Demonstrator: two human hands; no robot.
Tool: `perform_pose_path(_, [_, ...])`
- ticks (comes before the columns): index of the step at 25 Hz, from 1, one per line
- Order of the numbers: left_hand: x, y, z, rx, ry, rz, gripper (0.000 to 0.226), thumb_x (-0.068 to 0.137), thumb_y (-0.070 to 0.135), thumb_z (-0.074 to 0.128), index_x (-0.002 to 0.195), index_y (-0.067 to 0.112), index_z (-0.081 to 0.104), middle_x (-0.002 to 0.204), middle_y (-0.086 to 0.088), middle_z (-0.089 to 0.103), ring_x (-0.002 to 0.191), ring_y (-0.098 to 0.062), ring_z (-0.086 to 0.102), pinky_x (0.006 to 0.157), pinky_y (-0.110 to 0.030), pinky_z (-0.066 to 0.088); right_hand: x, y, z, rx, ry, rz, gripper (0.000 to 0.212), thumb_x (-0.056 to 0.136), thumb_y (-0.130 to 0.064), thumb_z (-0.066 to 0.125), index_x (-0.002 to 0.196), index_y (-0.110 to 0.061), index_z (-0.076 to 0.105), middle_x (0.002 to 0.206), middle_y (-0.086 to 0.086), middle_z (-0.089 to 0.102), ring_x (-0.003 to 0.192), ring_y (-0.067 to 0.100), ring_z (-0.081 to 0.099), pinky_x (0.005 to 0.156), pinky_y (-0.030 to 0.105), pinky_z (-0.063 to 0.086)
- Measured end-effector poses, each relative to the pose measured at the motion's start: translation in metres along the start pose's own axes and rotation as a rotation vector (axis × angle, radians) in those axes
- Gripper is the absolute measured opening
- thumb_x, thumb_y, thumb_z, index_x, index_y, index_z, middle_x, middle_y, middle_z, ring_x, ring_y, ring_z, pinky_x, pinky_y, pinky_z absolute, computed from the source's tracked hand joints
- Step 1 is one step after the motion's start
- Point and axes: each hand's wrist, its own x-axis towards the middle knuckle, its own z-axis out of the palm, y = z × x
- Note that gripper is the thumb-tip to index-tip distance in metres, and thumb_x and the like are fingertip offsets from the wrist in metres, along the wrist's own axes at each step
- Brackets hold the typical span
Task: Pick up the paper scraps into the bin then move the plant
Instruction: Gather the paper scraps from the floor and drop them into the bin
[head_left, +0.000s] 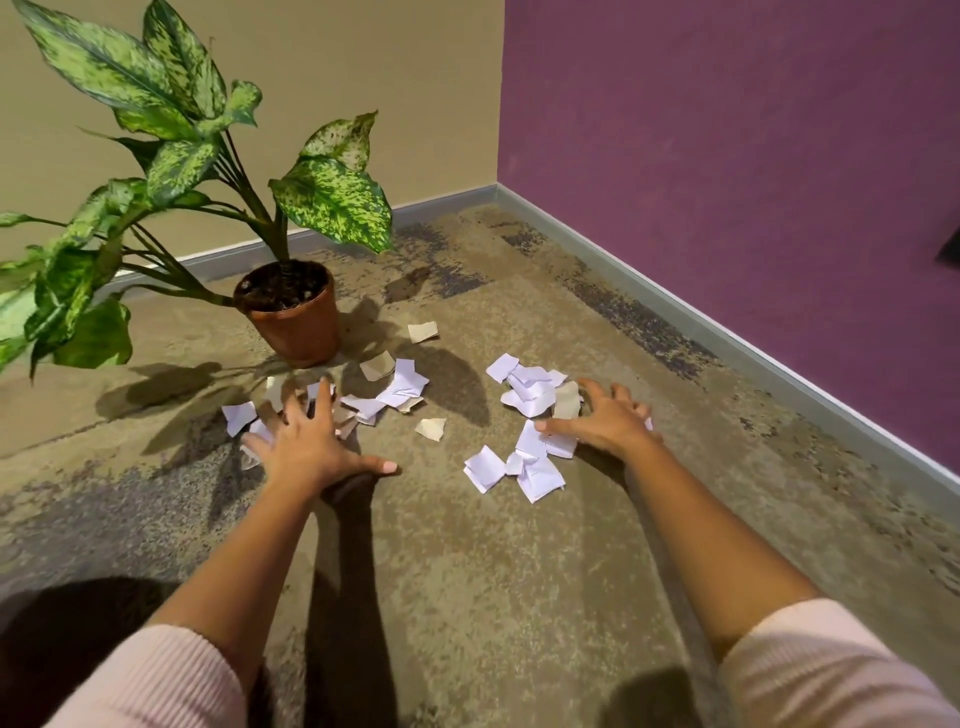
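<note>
Plainly, the scraps (530, 397) are strewn on the carpet (467, 597) in two loose heaps, one under each of the hands. The left hand (311, 441) is laid with fingers spread on the heap just before the pot (293, 325). The right hand (608, 415) is splayed, fingers bent, on the other. Nothing is gripped. Thin creased paper, white and tan, on rough pile — raking inward is judged easiest. No bin is seen.

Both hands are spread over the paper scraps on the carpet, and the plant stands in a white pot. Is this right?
Not quite. The head view shows that the pot is orange-brown, not white. The rest holds: the left hand and the right hand are spread over the paper scraps on the carpet, and the plant stands in that pot.
</note>
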Motion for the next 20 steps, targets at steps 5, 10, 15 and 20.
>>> perform_pose_path(5, [0.020,-0.022,0.006,-0.142,-0.138,-0.079,0.159,0.018,0.094,0.063,0.151,0.042,-0.006,0.164,-0.009,0.001,0.147,-0.044,0.008,0.113,-0.068,0.011,0.000,-0.019,0.016,-0.180,-0.079,-0.050,0.108,0.052,-0.082,0.063,0.143,-0.054,0.012,0.160,-0.008,0.006,0.144,0.039,0.004,0.103,0.068,0.016])
perform_pose_path(10, [0.022,-0.004,0.013,-0.248,-0.211,0.066,0.146,0.028,0.085,0.069,0.153,0.034,0.014,0.160,-0.014,0.017,0.146,-0.038,0.018,0.116,-0.056,0.023,-0.005,-0.043,0.032,-0.186,-0.074,-0.166,0.086,0.059,-0.071,0.068,0.136,-0.051,0.033,0.157,-0.006,0.015,0.144,0.036,0.005,0.106,0.065,0.014])
perform_pose_path(15, [0.008,0.045,0.023,-0.182,-0.105,0.307,0.126,0.038,0.082,0.075,0.146,0.038,0.027,0.155,-0.004,0.022,0.140,-0.039,0.024,0.111,-0.058,0.026,-0.002,-0.062,0.029,-0.072,-0.142,-0.265,0.049,0.058,-0.072,0.069,0.095,-0.039,0.064,0.131,-0.002,0.051,0.130,0.031,0.037,0.104,0.056,0.032])
perform_pose_path(20, [0.001,0.067,0.021,-0.306,-0.097,0.364,0.140,0.030,0.081,0.077,0.146,0.038,0.013,0.154,-0.004,0.015,0.141,-0.038,0.025,0.107,-0.061,0.030,0.014,-0.077,0.009,0.092,-0.024,-0.215,0.070,0.057,-0.075,0.069,0.114,-0.038,0.056,0.145,0.007,0.042,0.137,0.038,0.033,0.106,0.057,0.032])
